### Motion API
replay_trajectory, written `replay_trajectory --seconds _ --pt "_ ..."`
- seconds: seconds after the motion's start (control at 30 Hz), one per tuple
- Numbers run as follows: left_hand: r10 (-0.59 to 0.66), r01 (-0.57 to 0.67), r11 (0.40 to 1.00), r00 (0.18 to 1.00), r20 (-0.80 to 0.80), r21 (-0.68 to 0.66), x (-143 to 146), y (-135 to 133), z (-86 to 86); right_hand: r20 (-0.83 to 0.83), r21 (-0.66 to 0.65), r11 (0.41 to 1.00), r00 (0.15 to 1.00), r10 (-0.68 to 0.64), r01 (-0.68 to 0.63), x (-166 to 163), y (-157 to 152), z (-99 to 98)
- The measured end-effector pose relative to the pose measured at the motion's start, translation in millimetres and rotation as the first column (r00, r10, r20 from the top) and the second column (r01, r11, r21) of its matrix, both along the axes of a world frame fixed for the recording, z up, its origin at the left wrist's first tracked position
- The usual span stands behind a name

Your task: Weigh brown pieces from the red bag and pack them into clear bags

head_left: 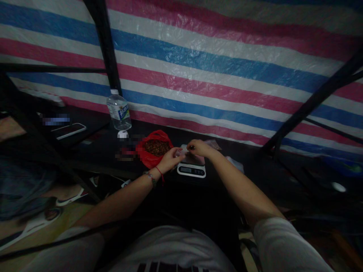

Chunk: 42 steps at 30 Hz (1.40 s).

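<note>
Over a small digital kitchen scale [191,170] on a dark table, my left hand [170,159] is closed in a pinch on a small clear plastic bag [181,152]. My right hand [199,147] is closed too, holding the other side of that bag above the scale's platform. A small dark item shows at its fingertips, too small to name. Left of the scale lies an open red plastic bag [147,155] filled with dark brown pieces [156,147]. A red string and a bracelet circle my left wrist.
A clear water bottle [118,110] stands at the back with its white cap [123,134] beside it. A phone [68,130] lies at the far left. A striped tarp wall [215,64] and black metal poles [105,45] enclose the table. Sandals [68,198] lie on the floor at left.
</note>
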<state>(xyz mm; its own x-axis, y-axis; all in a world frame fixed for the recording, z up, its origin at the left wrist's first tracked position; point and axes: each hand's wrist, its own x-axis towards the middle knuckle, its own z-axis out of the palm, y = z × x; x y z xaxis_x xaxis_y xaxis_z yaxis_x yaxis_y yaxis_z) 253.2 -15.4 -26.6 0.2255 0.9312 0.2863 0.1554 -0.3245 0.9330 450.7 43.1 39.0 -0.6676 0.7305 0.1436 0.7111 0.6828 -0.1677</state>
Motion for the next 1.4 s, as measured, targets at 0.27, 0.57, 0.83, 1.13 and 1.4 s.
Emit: replay_trajectory --seconds 0.27,0.57,0.83,1.13,1.4 --pt "0.098 -0.098 0.995 0.994 -0.048 0.009 3 -7 15.4 -0.367 -0.150 0.988 0.926 -0.090 0.036 -11 -7 13.3" --pt "0.182 -0.177 0.980 0.982 -0.058 0.086 2 2 11.9 -0.558 -0.078 0.996 0.830 -0.007 -0.044 -59 -14 14.3" --pt "0.285 -0.284 0.953 0.959 0.010 0.104 -6 13 9.9 -0.445 0.050 0.995 0.890 0.103 -0.090 -74 -24 21.0" --pt "0.263 -0.271 0.955 0.962 0.074 0.122 -7 17 8.1 -0.288 0.057 0.995 0.952 0.100 -0.087 -81 -22 28.4" --pt "0.285 -0.297 0.949 0.952 0.111 0.109 -10 23 4.5 -0.241 0.003 0.993 0.963 0.118 -0.121 -84 -24 30.3"
